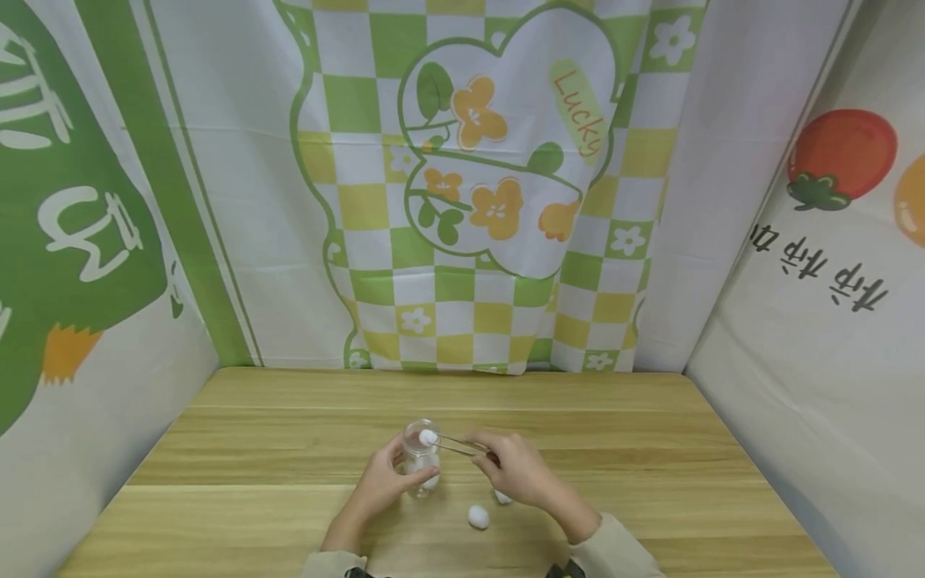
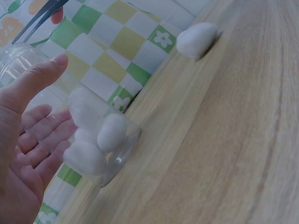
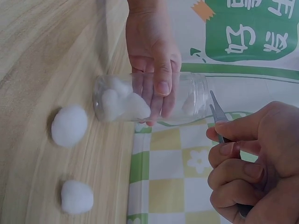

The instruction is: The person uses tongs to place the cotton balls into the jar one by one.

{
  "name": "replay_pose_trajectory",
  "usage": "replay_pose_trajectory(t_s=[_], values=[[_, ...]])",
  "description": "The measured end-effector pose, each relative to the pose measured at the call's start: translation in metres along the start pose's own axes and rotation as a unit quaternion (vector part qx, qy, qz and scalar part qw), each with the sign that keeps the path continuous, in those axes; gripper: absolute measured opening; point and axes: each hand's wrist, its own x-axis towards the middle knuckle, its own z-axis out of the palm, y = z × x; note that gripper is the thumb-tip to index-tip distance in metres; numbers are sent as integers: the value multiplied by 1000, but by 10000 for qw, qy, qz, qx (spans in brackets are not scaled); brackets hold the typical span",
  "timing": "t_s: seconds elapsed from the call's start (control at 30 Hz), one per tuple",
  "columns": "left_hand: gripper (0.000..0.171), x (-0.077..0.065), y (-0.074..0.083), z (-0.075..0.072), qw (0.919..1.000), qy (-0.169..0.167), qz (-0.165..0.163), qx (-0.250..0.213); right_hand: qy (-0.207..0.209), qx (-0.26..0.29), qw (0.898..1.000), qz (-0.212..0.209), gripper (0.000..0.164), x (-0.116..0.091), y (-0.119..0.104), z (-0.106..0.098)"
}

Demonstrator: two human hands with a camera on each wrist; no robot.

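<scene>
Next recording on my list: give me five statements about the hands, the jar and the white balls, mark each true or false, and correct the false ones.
1. The left hand holds the clear jar. True.
2. The right hand grips a spoon. False: it grips tweezers.
3. Two white balls lie on the table outside the jar. True.
4. The jar is lying on its side. False: it is held roughly upright, mouth up.
5. Several balls are inside the jar. True.
</scene>
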Motion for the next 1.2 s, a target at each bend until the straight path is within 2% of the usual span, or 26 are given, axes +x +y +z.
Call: replay_pose_trajectory(t_s=[0.43, 0.83, 1.2], values=[[70, 0, 1, 1, 9999, 89, 90, 71, 85, 211, 9997, 50, 32, -12, 9, -4], [77, 2, -2, 1, 9999, 116, -53, 92, 187, 219, 9993, 245, 29, -18, 15, -9], [78, 1, -1, 0, 9999, 83, -19, 104, 147, 262, 9995, 22, 30, -27, 28, -9]])
